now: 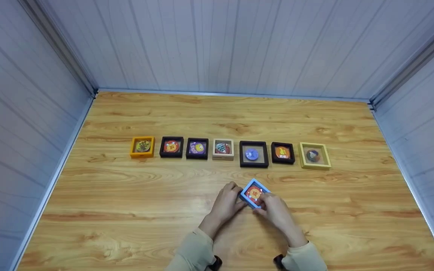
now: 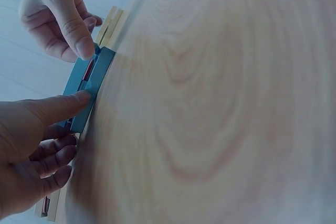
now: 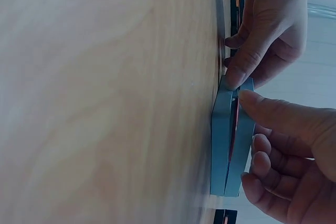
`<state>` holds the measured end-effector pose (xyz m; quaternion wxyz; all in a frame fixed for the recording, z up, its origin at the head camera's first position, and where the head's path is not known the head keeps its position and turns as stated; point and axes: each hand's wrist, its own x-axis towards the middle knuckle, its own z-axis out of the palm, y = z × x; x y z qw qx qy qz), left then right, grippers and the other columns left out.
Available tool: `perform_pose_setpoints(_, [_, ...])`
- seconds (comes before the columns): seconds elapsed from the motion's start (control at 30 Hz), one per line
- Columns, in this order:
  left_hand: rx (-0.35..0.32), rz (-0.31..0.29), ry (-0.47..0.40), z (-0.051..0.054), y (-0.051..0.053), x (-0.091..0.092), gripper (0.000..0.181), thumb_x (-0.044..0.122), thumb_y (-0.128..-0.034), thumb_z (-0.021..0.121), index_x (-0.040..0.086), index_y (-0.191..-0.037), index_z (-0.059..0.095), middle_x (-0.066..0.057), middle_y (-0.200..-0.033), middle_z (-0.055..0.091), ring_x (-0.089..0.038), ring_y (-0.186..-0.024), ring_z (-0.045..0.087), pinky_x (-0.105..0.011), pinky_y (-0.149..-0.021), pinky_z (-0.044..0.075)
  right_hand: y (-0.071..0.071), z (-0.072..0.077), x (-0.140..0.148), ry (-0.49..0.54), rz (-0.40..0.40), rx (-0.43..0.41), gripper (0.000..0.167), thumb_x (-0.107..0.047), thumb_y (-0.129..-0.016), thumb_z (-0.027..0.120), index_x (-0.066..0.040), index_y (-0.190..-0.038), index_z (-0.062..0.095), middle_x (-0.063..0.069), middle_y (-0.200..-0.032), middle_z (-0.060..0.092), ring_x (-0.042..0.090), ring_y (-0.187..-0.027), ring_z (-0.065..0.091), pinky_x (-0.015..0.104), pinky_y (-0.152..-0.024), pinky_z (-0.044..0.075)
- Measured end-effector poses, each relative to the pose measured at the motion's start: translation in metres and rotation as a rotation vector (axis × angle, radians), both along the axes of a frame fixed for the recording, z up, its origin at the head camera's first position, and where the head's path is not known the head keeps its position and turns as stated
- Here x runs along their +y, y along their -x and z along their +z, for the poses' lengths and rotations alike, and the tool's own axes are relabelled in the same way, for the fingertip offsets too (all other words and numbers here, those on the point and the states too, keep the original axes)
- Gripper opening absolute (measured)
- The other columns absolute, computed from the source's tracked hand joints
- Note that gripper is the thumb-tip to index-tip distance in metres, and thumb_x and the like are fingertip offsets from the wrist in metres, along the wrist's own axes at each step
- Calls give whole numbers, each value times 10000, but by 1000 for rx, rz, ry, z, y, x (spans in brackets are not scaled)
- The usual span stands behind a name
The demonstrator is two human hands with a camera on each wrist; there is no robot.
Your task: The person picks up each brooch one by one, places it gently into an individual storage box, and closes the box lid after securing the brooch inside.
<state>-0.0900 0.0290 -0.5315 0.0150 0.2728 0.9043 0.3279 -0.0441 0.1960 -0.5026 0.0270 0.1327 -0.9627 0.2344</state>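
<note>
A square blue display frame stands turned cornerwise on the wooden table, with a round red and gold badge inside. My left hand holds its left corner, thumb on the near side. The right hand pinches the frame's right side, its fingers partly covering the badge. Seen from the right wrist, the two halves of the blue frame are slightly parted, and a red edge shows in the gap. The left wrist view shows the left thumb against the lower half.
Beyond the hands runs a row of display frames holding round badges: an orange one, several black ones such as the large one, a cream one and a pale yellow one. White panel walls enclose the table.
</note>
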Motion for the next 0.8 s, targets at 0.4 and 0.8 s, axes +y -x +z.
perform_pose_setpoints(0.4, [-8, -18, -6, 5, -3, -8, 331, 248, -791, 661, 26, -1029, 599, -36, -960, 508, -176, -896, 497, -319, -779, 423, -2, 6, 9, -68, -16, -57, 184, -136, -680, 754, -86, -692, 578, -19, -678, 492, 96, -594, 458, 250, -514, 391])
perform_pose_setpoints(0.8, [73, -52, 12, 11, -5, -39, 497, 328, -904, 478, 11, -1284, 425, -133, -1329, 385, -282, -1234, 332, -403, -991, 284, -7, 11, 45, -104, -113, -128, 115, -74, -692, 735, -65, -785, 669, 8, -744, 561, 166, -676, 558, 339, -605, 472])
